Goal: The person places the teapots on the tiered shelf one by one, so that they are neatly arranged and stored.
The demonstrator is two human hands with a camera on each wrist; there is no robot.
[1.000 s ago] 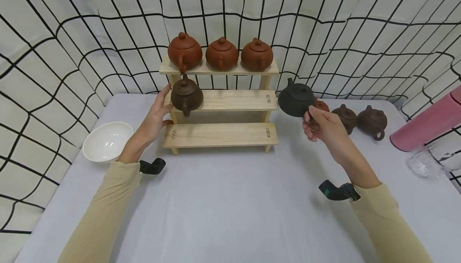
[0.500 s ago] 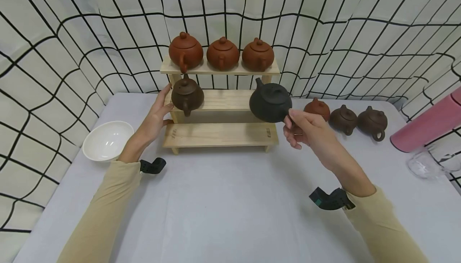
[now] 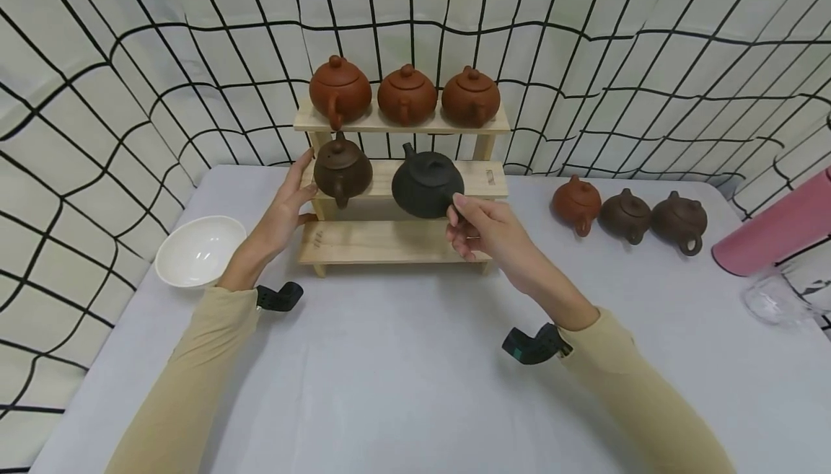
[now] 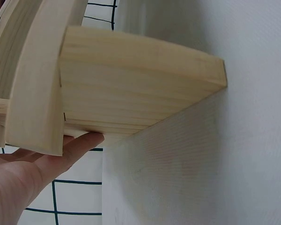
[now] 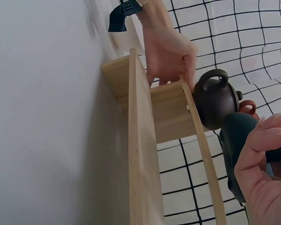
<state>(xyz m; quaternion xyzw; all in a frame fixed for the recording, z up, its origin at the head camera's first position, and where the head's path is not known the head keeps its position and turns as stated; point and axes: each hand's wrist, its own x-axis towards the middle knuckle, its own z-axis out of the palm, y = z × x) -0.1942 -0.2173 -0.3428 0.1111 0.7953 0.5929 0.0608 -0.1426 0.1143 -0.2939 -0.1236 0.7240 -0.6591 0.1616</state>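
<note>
In the head view my right hand [image 3: 483, 225] pinches a black teapot [image 3: 427, 184] by its handle. The teapot overlaps the middle tier of a wooden stepped shelf [image 3: 389, 242], right of a dark brown teapot [image 3: 343, 169] on that tier. My left hand [image 3: 275, 214] holds the shelf's left side near the brown teapot. In the left wrist view its fingers [image 4: 79, 147] lie along the wood behind an upright. From the right wrist view, my right hand [image 5: 267, 164] has fingers curled at the black teapot [image 5: 236, 140]. Three reddish-brown teapots [image 3: 406, 95] fill the top tier.
On the table at right stand a small red teapot [image 3: 576, 203] and two brown teapots [image 3: 625, 216]. Beyond them are a pink bottle [image 3: 772, 225] and a clear glass [image 3: 775, 297]. A white bowl [image 3: 200, 252] lies at left. Black wire mesh [image 3: 558, 24] surrounds the table.
My right hand has carried the black teapot leftward, from beside the shelf to the middle tier, uncovering the small red teapot. My left hand has stayed at the shelf's side.
</note>
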